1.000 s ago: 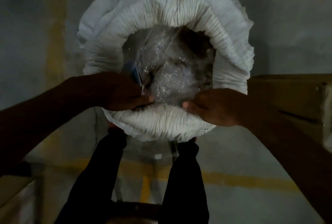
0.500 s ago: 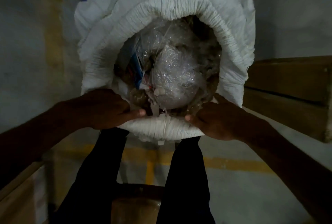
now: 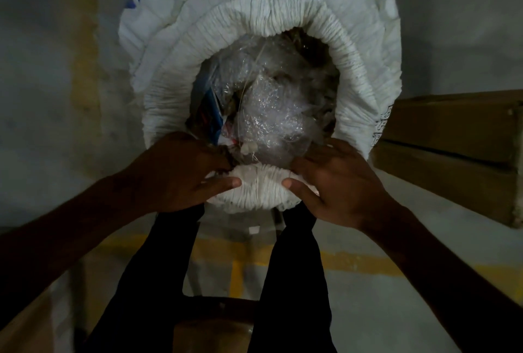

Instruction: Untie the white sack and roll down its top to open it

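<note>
The white sack [image 3: 283, 10] stands upright in front of me, its mouth open and its top rolled down into a thick pleated rim [image 3: 263, 185]. Crumpled clear plastic [image 3: 271, 115] and scraps of blue and red packaging fill the inside. My left hand [image 3: 184, 174] grips the near part of the rim from the left, thumb on the outside, fingers tucked inside. My right hand [image 3: 336, 183] holds the same near rim from the right, thumb pressed on the roll. The two thumbs lie a short gap apart.
My dark trouser legs [image 3: 291, 282] stand just below the sack. Stacked brown cardboard boxes [image 3: 452, 149] lie at the right. The grey concrete floor has yellow painted lines [image 3: 368, 263]. A brown round seat [image 3: 215, 324] sits between my legs at the bottom.
The roll has been pushed further down, exposing more of the plastic contents. Both hands have slid lower on the near rim, and the view has drawn closer to the sack.
</note>
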{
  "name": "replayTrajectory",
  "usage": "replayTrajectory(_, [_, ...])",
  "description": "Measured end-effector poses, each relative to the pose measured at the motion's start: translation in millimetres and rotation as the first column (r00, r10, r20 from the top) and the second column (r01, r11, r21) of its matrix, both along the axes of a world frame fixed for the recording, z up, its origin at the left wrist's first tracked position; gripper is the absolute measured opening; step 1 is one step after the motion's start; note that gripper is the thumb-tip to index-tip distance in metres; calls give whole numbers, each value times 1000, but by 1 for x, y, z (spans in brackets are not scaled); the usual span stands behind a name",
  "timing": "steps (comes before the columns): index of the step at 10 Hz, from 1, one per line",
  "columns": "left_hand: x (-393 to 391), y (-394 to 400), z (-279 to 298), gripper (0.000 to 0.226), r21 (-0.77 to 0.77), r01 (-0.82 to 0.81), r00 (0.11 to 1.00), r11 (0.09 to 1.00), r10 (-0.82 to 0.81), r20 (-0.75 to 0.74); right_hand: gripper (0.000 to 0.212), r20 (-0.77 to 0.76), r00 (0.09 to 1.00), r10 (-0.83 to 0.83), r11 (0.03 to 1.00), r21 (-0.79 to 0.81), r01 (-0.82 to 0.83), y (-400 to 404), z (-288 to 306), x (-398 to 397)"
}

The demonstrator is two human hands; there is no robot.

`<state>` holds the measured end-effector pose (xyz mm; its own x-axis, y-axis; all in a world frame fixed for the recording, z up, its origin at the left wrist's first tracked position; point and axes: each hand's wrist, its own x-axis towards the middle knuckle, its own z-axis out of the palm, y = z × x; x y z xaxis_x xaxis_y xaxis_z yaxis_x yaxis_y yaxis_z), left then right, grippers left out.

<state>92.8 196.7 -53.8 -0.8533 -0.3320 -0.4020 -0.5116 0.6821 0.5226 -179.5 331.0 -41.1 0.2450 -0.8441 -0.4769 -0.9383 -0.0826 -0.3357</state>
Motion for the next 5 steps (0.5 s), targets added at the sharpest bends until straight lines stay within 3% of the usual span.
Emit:
replayTrajectory(2, [-14,4,4,63,-98,-185,981,978,178,-75,31,96,985,-145,933,-319,169,-6,-1,9])
replayTrajectory(4, [-35,-2,13,82,-282,-304,953,910,285,-105,43,104,938,-331,803,-491,338,-26,7,9])
replayTrajectory(5, [-50,-14,21,90,-284,-342,939,896,317,-131,63,139,867,-479,764,-421,489,-46,17,0])
